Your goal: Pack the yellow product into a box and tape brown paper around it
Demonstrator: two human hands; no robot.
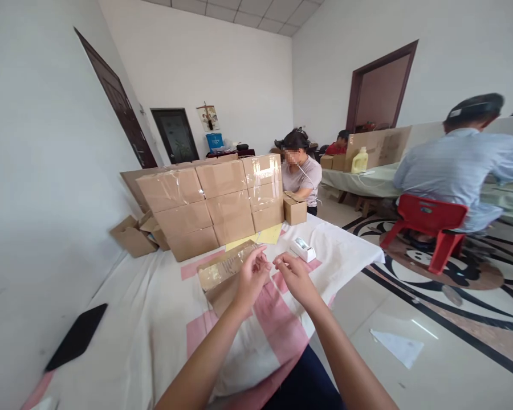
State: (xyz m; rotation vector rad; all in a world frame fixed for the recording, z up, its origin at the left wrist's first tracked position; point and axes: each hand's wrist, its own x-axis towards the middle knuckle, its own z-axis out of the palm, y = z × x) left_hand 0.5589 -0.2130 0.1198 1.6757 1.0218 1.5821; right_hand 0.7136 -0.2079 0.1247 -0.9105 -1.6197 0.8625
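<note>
My left hand (255,272) is raised over the table, its fingers half bent and somewhat apart, with nothing visible in it. Close to its right, my right hand (296,277) has its fingers curled with the tips together; whatever they may pinch is too small to make out. A small gap separates the two hands. Beneath and left of my left hand lies a brown cardboard box (222,273) with shiny clear tape across it. A small white box (302,249) with a printed top rests on the table beyond my right hand.
Stacked, taped cartons (214,199) form a wall at the table's far side, beside a smaller carton (294,208). Open cartons (133,234) stand left. A black flat object (77,336) lies on the cloth (342,245). One person (310,173) sits opposite; another occupies a red chair (431,215).
</note>
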